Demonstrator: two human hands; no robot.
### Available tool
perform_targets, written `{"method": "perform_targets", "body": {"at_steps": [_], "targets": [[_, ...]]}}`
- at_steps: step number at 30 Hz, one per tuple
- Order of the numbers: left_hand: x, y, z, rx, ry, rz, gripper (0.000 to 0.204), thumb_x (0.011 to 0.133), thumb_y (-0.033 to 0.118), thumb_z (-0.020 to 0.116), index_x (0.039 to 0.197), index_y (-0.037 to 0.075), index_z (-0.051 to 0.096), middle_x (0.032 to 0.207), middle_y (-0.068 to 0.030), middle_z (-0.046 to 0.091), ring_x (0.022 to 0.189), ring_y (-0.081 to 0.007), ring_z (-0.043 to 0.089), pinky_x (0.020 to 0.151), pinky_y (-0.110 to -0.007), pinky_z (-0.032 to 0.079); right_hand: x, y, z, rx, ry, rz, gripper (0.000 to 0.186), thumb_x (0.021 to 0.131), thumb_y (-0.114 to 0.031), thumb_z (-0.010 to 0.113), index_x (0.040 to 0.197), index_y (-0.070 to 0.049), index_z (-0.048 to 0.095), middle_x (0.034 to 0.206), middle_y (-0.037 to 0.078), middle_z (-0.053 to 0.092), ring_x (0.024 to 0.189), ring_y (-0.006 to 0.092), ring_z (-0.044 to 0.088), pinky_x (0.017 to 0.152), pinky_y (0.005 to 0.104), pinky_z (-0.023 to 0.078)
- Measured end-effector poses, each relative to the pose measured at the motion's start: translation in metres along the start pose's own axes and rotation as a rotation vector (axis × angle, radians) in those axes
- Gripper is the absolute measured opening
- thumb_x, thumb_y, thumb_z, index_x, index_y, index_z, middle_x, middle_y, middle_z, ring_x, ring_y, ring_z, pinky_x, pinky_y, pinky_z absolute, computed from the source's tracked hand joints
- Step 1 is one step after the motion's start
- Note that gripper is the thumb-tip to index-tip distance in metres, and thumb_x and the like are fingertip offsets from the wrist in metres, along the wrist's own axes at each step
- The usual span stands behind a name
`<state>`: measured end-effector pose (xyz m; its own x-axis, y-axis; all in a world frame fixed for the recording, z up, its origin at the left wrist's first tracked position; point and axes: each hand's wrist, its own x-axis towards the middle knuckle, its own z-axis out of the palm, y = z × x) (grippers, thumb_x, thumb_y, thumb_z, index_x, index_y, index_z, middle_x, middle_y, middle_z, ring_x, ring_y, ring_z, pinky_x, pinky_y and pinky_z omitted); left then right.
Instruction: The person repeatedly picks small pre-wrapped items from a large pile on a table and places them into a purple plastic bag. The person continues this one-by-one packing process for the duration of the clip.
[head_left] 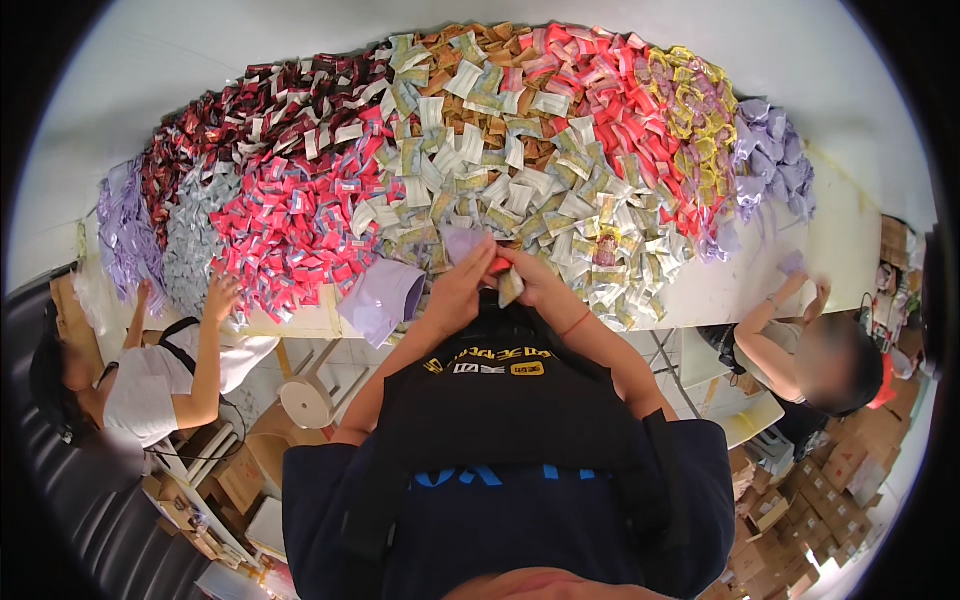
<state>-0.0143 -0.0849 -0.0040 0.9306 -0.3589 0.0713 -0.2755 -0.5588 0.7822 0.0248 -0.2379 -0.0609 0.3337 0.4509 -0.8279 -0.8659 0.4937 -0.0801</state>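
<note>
My left hand [462, 290] and my right hand [537, 283] meet at the near edge of the table, both with fingers closed. A lavender pouch [460, 242] shows at the fingertips of my left hand; the rest of it is hidden. My right hand pinches small packets: a pale green-and-white packet [511, 287] hangs below the fingers, and a bit of red wrapper [498, 265] shows between the hands. Beside my left wrist, another lavender pouch [382, 302] lies at the table edge. Just beyond my hands spreads a heap of white-and-green packets [530, 200].
Heaps of pink-red packets [290, 220], dark red packets [290, 105], yellow-and-purple packets [690, 95] and lavender pouches [775, 150] cover the table [780, 255]. One person [165, 385] works at left, another [790, 355] at right. A stool [308, 400] stands below; cardboard boxes [810, 500] are stacked at right.
</note>
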Motion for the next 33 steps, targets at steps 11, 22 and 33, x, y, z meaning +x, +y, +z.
{"method": "perform_targets", "body": {"at_steps": [11, 22, 33], "targets": [[-0.013, -0.011, 0.01, -0.136, 0.172, -0.336, 0.053, 0.067, -0.006, 0.047, 0.118, 0.005, 0.044, 0.121, -0.0146, 0.045, 0.096, -0.0341, 0.054, 0.072, -0.039, 0.046, -0.02, 0.025, -0.014, -0.862, -0.082, -0.612, 0.03, 0.081, -0.017, 0.056, 0.105, 0.001, 0.054, 0.104, 0.012, 0.059, 0.093, 0.0252, 0.056, 0.084, 0.0353, 0.044], [-0.014, -0.028, 0.018, -0.135, 0.23, -0.451, 0.014, 0.065, 0.005, 0.062, 0.07, 0.002, 0.048, 0.062, -0.0103, 0.051, 0.056, -0.0233, 0.054, 0.052, -0.032, 0.042, -0.015, 0.002, -0.015, -1.529, -0.182, -0.727, 0.027, 0.078, -0.023, 0.059, 0.086, 0.003, 0.059, 0.085, 0.023, 0.059, 0.087, 0.0376, 0.056, 0.076, 0.0443, 0.044], [-0.013, -0.049, 0.038, -0.673, 0.2, -0.709, 0.01, 0.072, 0.0, 0.057, 0.072, 0.003, 0.048, 0.061, -0.0062, 0.056, 0.05, -0.0136, 0.057, 0.047, -0.025, 0.047, -0.016, 0.008, -0.011, -1.572, 0.329, -1.189, 0.021, 0.069, -0.02, 0.069, 0.082, -0.004, 0.064, 0.076, 0.013, 0.063, 0.059, 0.0246, 0.061, 0.056, 0.0356, 0.049]]}}
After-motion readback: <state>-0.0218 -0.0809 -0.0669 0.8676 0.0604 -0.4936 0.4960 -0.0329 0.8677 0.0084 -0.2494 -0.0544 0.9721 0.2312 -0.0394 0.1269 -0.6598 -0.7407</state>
